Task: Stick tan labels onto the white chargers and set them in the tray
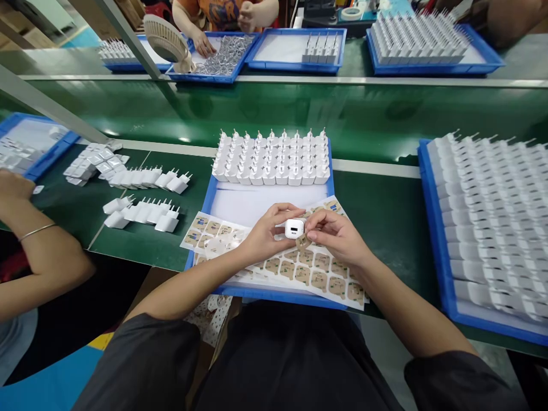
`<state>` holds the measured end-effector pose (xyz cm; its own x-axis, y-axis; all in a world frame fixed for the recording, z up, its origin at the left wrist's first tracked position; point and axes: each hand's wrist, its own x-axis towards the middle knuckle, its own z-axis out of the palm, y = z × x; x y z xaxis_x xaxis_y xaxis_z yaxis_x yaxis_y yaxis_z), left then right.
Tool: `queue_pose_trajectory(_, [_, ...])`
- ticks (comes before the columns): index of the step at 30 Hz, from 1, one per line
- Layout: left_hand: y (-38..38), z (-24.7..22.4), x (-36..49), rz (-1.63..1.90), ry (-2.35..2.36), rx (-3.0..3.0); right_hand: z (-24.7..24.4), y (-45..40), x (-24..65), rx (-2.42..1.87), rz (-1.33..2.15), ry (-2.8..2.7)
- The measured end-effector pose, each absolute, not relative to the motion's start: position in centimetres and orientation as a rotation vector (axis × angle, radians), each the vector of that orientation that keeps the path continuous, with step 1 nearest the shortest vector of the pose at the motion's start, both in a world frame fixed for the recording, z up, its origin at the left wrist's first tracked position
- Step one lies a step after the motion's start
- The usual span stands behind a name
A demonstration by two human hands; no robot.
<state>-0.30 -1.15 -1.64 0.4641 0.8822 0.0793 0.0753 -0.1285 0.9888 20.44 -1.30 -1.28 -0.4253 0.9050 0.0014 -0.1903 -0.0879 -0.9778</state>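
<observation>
Between my hands is a white charger (294, 229), its face with a dark port turned up toward me. My left hand (270, 231) is closed around its left side. The fingers of my right hand (334, 233) are pinched at its right edge; whether they hold something small there is hidden. Under both hands lie sheets of tan stickers (319, 279), across the front of a blue tray (208, 197). Rows of white chargers (269, 162) stand with pins up in the back of that tray.
A large blue tray (436, 240) full of chargers stands at right. Loose chargers (148, 211) lie on the green table at left, near a co-worker's arm (47, 257). Across the belt (257, 108), another person's hand (202, 43) reaches into a tray of metal parts (229, 54).
</observation>
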Motion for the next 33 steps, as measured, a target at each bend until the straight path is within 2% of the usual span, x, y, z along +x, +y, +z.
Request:
queue_pose_trajectory(8, [-1.6,-0.8,-0.4,0.99,0.97,1.604,-1.2,-1.3,19.8,-0.737,1.762,-1.157])
queue_pose_trajectory(19, [-1.1,-0.9,-0.8,1.016,0.99,1.701,-1.5,-1.7,19.3,-0.776,1.771,-1.216])
queue_pose_trajectory(27, [-1.6,-1.2,-0.6,1.108,0.965,2.035,0.1,-2.6,19.9,-0.892,1.394,-1.271])
queue_pose_trajectory(33, [-1.7,-0.9,-0.3,1.175,0.867,2.199,0.1,-2.6,19.5,-0.98,1.345,-1.26])
